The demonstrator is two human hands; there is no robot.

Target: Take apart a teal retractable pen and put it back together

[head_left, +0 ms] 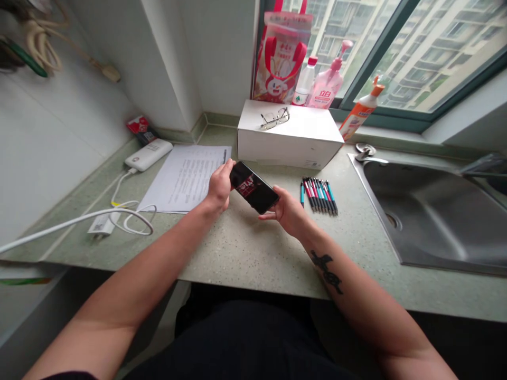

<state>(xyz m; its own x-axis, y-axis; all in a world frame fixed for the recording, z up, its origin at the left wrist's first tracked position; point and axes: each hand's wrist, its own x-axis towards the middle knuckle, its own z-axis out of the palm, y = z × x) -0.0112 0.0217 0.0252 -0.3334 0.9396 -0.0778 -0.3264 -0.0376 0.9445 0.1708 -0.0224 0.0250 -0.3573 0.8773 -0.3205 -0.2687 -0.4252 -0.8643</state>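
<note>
A black phone [253, 187] with red and white marks on its screen is held sideways above the green speckled counter [245, 248]. My left hand [219, 186] grips its left end with curled fingers. My right hand [288, 212] supports its right end from below, fingers closed round the edge. A row of several pens [319, 194] lies just to the right of my right hand. A printed paper sheet [186, 177] lies to the left of my left hand.
A white box [289, 138] with glasses [274, 117] on top stands behind the phone. A power bank [148, 154] and white cable [119, 214] lie at the left. A steel sink [431, 211] is at the right. Bottles [328, 82] and a red bag [281, 53] stand by the window.
</note>
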